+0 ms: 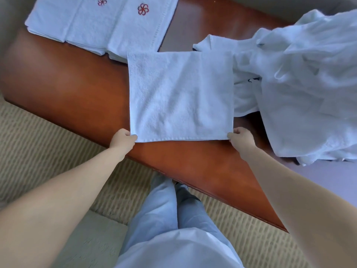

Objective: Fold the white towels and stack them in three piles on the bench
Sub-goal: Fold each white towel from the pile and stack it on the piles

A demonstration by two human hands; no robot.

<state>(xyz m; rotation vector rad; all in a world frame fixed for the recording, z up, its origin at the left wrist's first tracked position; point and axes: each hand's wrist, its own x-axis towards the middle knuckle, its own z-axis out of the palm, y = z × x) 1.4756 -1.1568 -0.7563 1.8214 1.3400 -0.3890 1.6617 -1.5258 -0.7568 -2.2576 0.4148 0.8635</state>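
A white towel (179, 95) lies spread flat across the middle of the brown bench (77, 93). My left hand (122, 140) pinches its near left corner. My right hand (241, 139) pinches its near right corner. Three piles of folded white towels (100, 26) sit side by side at the bench's far left; two of them show a red flower emblem on top. A loose heap of unfolded white towels (305, 84) covers the right end of the bench, and its edge lies against the spread towel's right side.
Striped beige carpet (38, 151) runs along the bench's near side. My legs in light blue trousers (173, 219) stand close to the near edge. Bare bench wood shows to the left of the spread towel and in front of it.
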